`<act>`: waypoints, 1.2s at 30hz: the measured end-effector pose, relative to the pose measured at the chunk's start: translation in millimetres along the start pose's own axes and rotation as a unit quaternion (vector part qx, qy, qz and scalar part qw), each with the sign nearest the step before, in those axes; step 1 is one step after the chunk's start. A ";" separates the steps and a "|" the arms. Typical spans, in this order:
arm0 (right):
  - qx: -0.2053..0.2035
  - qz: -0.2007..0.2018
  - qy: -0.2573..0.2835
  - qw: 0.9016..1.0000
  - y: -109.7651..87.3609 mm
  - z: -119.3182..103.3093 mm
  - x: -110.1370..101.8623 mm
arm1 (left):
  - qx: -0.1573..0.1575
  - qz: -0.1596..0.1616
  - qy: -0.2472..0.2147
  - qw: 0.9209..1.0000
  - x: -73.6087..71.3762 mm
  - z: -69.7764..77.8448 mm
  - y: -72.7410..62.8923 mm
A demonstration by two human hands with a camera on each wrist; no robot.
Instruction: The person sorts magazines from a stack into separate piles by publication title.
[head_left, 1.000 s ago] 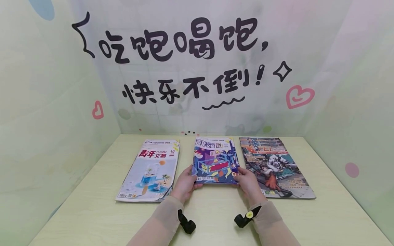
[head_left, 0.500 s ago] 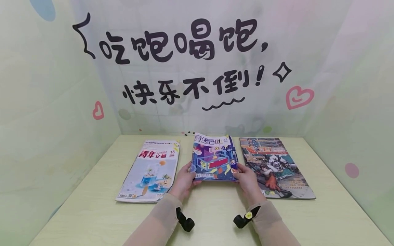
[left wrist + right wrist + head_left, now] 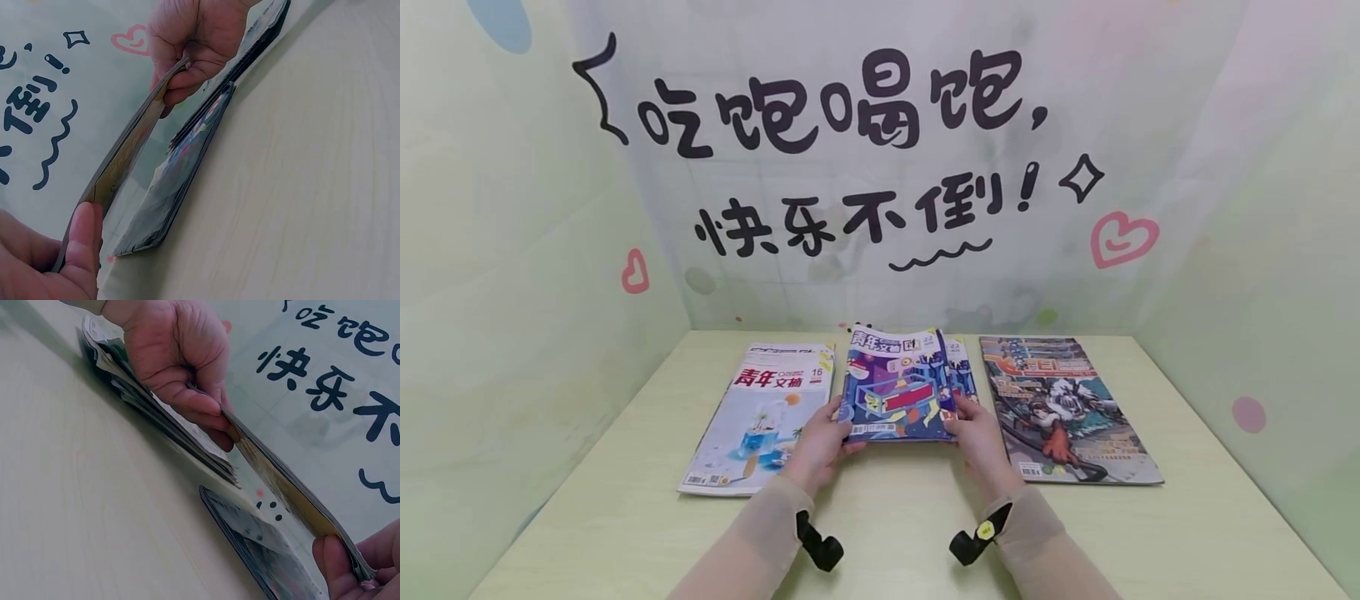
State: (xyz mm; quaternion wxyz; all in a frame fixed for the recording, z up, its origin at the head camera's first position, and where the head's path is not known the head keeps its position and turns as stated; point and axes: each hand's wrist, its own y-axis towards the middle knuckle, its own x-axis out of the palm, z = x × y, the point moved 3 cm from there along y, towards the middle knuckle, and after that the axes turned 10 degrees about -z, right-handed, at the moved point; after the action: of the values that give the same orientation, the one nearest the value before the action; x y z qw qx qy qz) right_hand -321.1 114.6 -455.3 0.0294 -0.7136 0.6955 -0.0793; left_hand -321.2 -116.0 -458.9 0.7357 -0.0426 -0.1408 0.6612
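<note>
A purple illustrated magazine (image 3: 897,385) is held between both hands, raised off the table. My left hand (image 3: 817,440) pinches its left near corner, thumb on the cover and fingers below. At the opposite near corner my right hand (image 3: 983,440) grips it in the same way. Both wrist views show the magazine from its edge, slightly bowed, with a gap between it and the pile below. That pile of similar purple magazines (image 3: 961,367) lies on the table, partly hidden by the held one. The left wrist view shows its stacked edges (image 3: 187,181).
White-covered magazines (image 3: 760,417) lie stacked on the left, partly behind the left hand. A stack of dark fantasy-cover magazines (image 3: 1067,408) lies on the right. The pale wooden table (image 3: 887,525) is enclosed by printed walls (image 3: 880,283) at the back and sides.
The purple magazine has been lifted from its pile and moved left, uncovering part of a similar magazine beneath. Both hands moved left with it, keeping their grip. The side stacks stayed in place.
</note>
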 end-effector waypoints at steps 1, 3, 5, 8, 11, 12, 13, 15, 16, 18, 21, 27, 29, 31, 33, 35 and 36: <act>-0.001 0.001 -0.002 1.000 -0.9 -0.2 3.2 | 0.002 0.000 0.002 1.000 -2.4 1.0 -2.0; -0.007 0.001 -0.005 1.000 -3.0 -0.4 9.5 | 0.005 0.002 0.005 1.000 -7.7 2.9 -5.8; -0.013 0.001 -0.004 1.000 -5.0 -0.3 15.7 | 0.009 0.002 0.007 1.000 -13.4 4.2 -9.0; -0.020 -0.005 -0.005 1.000 -8.9 -0.6 25.3 | 0.008 0.006 0.013 1.000 -22.6 6.3 -13.9; -0.018 -0.015 -0.005 1.000 -13.2 -0.7 35.6 | 0.001 0.006 0.020 1.000 -33.2 9.2 -21.0; -0.017 -0.019 -0.006 1.000 -14.7 -0.7 39.7 | -0.001 0.004 0.022 1.000 -37.5 10.2 -23.9; -0.014 -0.024 -0.007 1.000 -15.9 -0.3 43.6 | -0.002 0.003 0.023 1.000 -42.0 11.2 -26.9; -0.012 -0.034 -0.012 0.999 -18.7 0.3 52.0 | -0.004 -0.001 0.019 1.000 -51.8 12.5 -32.9; -0.012 -0.040 -0.014 0.999 -20.1 0.5 56.4 | -0.003 -0.005 0.017 1.000 -56.6 13.0 -35.8; -0.015 -0.052 -0.016 0.998 -22.6 1.3 65.0 | -0.002 -0.007 0.017 1.000 -66.7 13.2 -41.3; -0.021 -0.066 -0.013 0.998 -26.1 1.9 78.2 | -0.002 -0.009 0.024 1.000 -80.2 13.6 -49.5; -0.019 -0.077 -0.004 0.997 -31.3 2.1 102.7 | -0.009 -0.012 0.032 0.999 -103.6 14.4 -64.6; -0.016 -0.083 0.001 0.996 -33.4 2.3 111.0 | -0.010 -0.015 0.034 0.999 -112.0 14.6 -70.0; -0.013 -0.092 0.006 0.996 -35.2 3.6 119.3 | -0.010 -0.018 0.034 0.999 -120.2 14.6 -75.1; -0.009 -0.101 0.010 0.995 -36.9 5.2 127.3 | -0.012 -0.019 0.032 0.999 -128.3 14.1 -80.1; -0.008 -0.108 0.011 0.994 -38.4 7.2 134.4 | -0.013 -0.022 0.028 0.999 -135.8 13.3 -83.6; -0.007 -0.111 0.012 0.994 -39.0 8.4 137.5 | -0.015 -0.023 0.027 0.999 -139.1 12.7 -85.4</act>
State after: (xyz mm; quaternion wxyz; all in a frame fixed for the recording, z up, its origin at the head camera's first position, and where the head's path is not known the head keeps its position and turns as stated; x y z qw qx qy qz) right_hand -278.5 -22.0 -447.7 0.0066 -0.7858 0.6125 -0.0856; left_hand -254.5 -265.0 -446.4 0.7535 -0.0680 -0.1316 0.6406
